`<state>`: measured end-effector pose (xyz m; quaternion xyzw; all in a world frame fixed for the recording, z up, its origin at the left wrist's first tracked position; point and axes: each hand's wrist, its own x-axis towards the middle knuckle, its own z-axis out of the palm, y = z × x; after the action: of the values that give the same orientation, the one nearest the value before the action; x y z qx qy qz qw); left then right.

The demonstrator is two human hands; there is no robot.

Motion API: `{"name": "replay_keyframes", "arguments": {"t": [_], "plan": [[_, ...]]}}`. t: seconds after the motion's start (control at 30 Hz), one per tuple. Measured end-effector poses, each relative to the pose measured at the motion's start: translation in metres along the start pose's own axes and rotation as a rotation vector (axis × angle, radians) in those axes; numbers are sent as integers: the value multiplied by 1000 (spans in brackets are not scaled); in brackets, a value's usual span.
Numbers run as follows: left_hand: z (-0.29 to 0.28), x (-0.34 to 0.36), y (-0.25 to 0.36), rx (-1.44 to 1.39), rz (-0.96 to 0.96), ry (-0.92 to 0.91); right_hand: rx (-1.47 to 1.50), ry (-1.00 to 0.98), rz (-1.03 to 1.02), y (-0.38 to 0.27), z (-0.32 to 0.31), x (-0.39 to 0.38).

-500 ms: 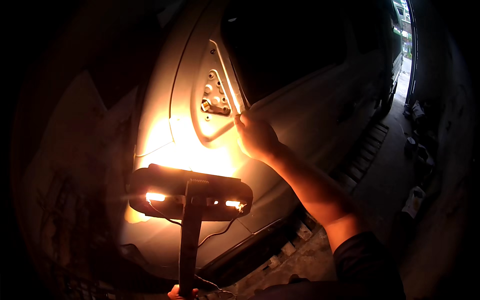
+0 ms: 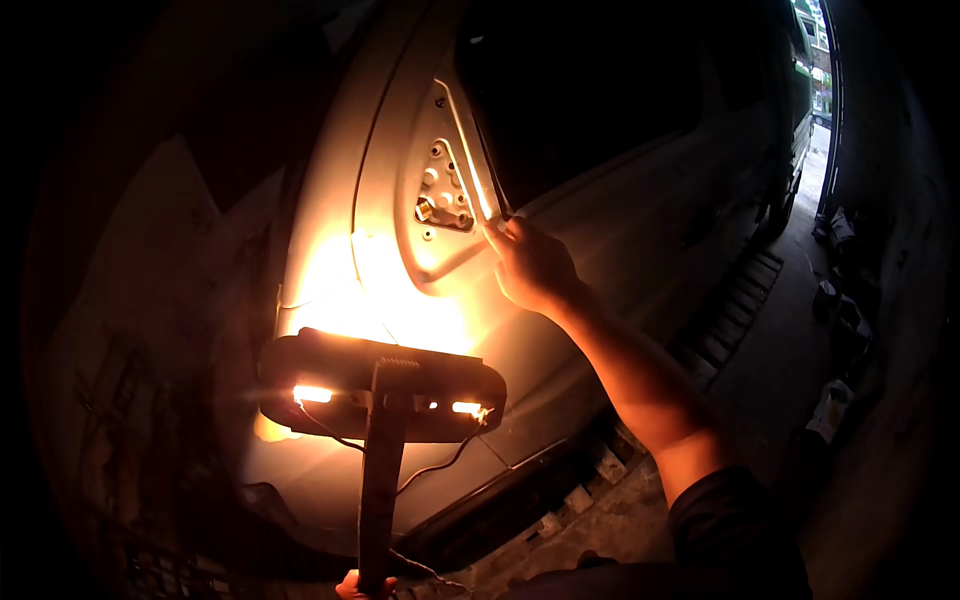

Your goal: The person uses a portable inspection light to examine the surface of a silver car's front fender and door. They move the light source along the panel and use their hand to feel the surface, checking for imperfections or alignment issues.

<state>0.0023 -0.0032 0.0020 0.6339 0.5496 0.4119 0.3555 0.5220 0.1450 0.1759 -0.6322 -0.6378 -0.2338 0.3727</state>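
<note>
My left hand (image 2: 364, 586), only partly in view at the lower edge, is wrapped round the flat handle of a glowing heat lamp (image 2: 420, 376). The lamp has a dark, wide, rounded head with wires at its back, and it throws bright orange light on a light-coloured vehicle body (image 2: 330, 200). My right hand (image 2: 532, 265) reaches to the lower front corner of the dark side window (image 2: 590, 100). Its fingers are curled together against the edge there; whatever they pinch is too small to make out. Beside them is a triangular recess (image 2: 446, 190) with several holes.
Two thin wires (image 2: 432, 467) hang behind the lamp head. A ladder-like rack (image 2: 735, 305) lies along the vehicle on the right. Bags and loose items (image 2: 832, 410) line the far right wall. Daylight enters through a tall opening (image 2: 818, 150). Wooden blocks (image 2: 577, 498) sit under the vehicle.
The vehicle and my right hand sit slightly farther right in the picture, while the lamp keeps its place in it. My right fingers remain at the window corner.
</note>
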Motion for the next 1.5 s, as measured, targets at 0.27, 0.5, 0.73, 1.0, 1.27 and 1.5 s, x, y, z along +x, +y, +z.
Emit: {"name": "replay_keyframes", "arguments": {"t": [0.27, 0.5, 0.73, 1.0, 1.27, 1.5], "plan": [[-3, 3, -6, 23, 51, -21, -3, 40, -54, -9, 6, -3], [-4, 2, -4, -28, 41, -8, -100, 60, -29, -16, 8, -4], [-12, 3, -19, 4, 65, -17, -21, 18, 23, -15, -2, -1], [-8, 6, -18, -19, 33, -15, 21, 77, -38, -6, 1, -1], [-13, 5, -19, 22, 48, -26, 0, 237, 7, -1, -18, 54], [-3, -5, 40, 151, 37, -20, -242, 345, -117, -8, 0, 58]]}}
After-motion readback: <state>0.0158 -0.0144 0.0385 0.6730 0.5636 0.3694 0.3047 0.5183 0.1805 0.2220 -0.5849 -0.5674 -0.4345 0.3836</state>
